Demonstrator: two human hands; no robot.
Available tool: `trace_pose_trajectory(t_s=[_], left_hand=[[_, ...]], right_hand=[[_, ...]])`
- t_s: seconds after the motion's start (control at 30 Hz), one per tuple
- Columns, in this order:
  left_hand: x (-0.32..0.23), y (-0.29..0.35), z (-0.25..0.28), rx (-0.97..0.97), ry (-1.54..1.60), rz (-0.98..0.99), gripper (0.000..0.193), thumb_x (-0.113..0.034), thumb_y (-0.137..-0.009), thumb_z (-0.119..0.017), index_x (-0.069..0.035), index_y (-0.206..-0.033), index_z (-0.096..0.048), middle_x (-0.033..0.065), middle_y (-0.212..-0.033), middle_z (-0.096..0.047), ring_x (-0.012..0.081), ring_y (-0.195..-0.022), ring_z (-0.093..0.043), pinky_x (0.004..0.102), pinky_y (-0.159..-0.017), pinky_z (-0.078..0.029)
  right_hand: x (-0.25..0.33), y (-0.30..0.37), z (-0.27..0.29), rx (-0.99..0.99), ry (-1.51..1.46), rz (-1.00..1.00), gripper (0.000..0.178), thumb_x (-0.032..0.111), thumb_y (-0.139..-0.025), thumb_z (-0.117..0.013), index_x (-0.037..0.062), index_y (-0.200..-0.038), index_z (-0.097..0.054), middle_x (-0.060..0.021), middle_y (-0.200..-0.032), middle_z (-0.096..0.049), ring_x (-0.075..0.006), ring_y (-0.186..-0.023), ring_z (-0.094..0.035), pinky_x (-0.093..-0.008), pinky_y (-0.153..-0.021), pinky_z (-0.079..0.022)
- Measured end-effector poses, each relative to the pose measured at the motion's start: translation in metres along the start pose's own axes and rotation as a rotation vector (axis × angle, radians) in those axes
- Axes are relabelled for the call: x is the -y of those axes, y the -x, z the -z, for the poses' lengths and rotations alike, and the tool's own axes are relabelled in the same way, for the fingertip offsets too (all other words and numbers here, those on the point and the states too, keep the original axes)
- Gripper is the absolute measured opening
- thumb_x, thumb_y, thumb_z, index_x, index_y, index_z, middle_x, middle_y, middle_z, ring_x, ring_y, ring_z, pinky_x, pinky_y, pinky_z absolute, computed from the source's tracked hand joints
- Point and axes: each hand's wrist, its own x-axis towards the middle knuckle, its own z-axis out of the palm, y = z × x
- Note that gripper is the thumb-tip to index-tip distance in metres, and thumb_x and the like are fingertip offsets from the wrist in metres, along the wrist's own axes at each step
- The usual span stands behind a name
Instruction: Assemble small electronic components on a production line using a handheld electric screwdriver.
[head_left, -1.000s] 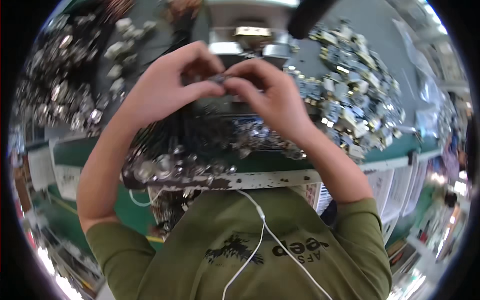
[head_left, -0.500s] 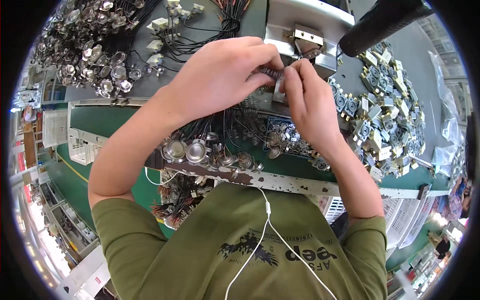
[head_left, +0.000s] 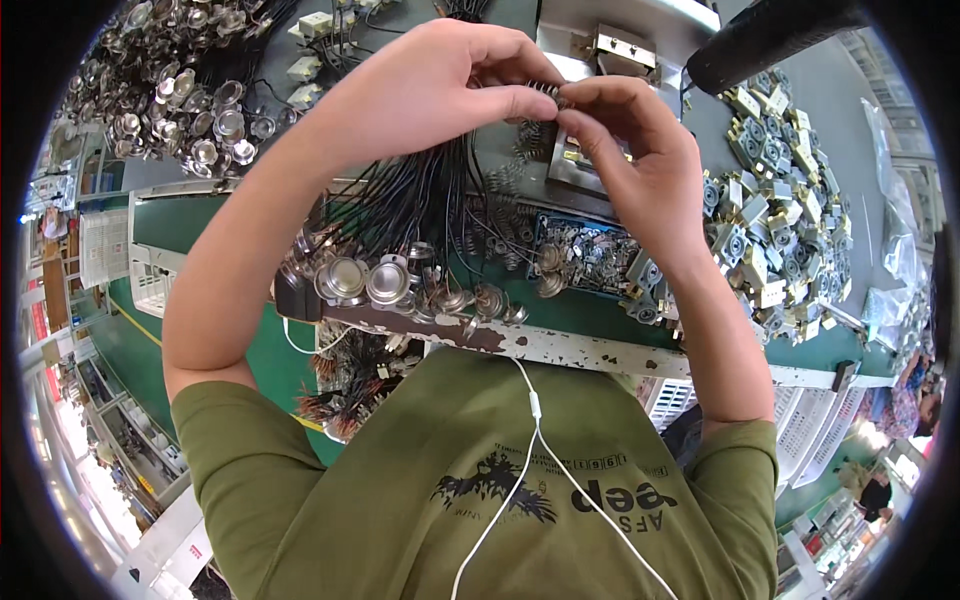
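Note:
A thin coil spring (head_left: 543, 88) lies between the fingertips of both my hands, above the bench. My left hand (head_left: 440, 90) is closed, thumb and fingers pinching the spring from the left. On its right end, the thumb and forefinger of my right hand (head_left: 650, 150) close together; the other fingers curl behind. Just below the hands sits a metal block fixture (head_left: 580, 172), partly covered by my right hand. A bundle of black wires (head_left: 425, 195) hangs toward me under my left wrist, ending in round metal caps (head_left: 388, 280). More loose springs (head_left: 500, 225) lie beside the wires.
Grey switch-like parts (head_left: 765, 220) are heaped at the right. Many metal caps on wires (head_left: 200, 110) pile up at the far left. A blue tray (head_left: 585, 290) of small metal pieces stands near the bench edge (head_left: 560, 360). A black tube (head_left: 770, 45) reaches in above the far right.
Both hands have risen slightly away from me with the spring, uncovering more of the metal block. My right thumb and forefinger now form a wider loop. The whole view has shifted a little.

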Motion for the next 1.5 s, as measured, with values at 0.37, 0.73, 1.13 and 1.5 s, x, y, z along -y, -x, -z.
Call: trace_pose_trajectory(t_s=[0.37, 0.73, 1.13, 1.5], left_hand=[[-0.002, 0.013, -0.010, -0.095, -0.430, -0.161, 0.022, -0.020, -0.092, -0.072, -0.004, -0.108, -0.071, 0.0138, -0.092, -0.075, 0.0297, -0.084, -0.073, 0.0385, -0.076, -0.056], [0.006, 0.015, -0.011, -0.153, -0.510, -0.299, 0.023, -0.017, -0.090, -0.074, -0.005, -0.110, -0.073, 0.0096, -0.087, -0.071, 0.0241, -0.078, -0.069, 0.0334, -0.070, -0.054], [0.008, 0.016, -0.010, -0.154, -0.414, -0.313, 0.020, -0.021, -0.092, -0.072, -0.008, -0.106, -0.074, 0.0107, -0.089, -0.071, 0.0301, -0.084, -0.069, 0.0395, -0.075, -0.055], [0.012, 0.014, -0.010, -0.194, -0.550, -0.427, 0.016, -0.017, -0.089, -0.074, -0.008, -0.102, -0.071, 0.0082, -0.091, -0.070, 0.0269, -0.084, -0.069, 0.0382, -0.075, -0.055]], right_hand=[[0.006, 0.002, -0.013, 0.004, 0.048, -0.237, 0.027, 0.025, -0.111, -0.050, 0.0029, -0.100, -0.060, -0.0004, -0.088, -0.066, -0.0047, -0.071, -0.052, -0.0217, -0.064, -0.044], [0.003, -0.002, -0.013, 0.048, -0.309, -0.482, 0.036, 0.037, -0.109, -0.050, 0.0041, -0.098, -0.058, -0.0065, -0.083, -0.066, -0.0106, -0.069, -0.062, -0.0252, -0.059, -0.049], [-0.003, 0.004, -0.006, 0.117, -0.494, -0.541, 0.031, 0.034, -0.109, -0.053, 0.0040, -0.104, -0.059, -0.0080, -0.095, -0.068, -0.0096, -0.073, -0.064, -0.0229, -0.061, -0.049], [0.001, -0.004, -0.013, 0.019, -0.609, -0.581, 0.028, 0.030, -0.107, -0.057, 0.0028, -0.114, -0.060, -0.0092, -0.090, -0.071, -0.0112, -0.068, -0.067, -0.0232, -0.058, -0.053]])
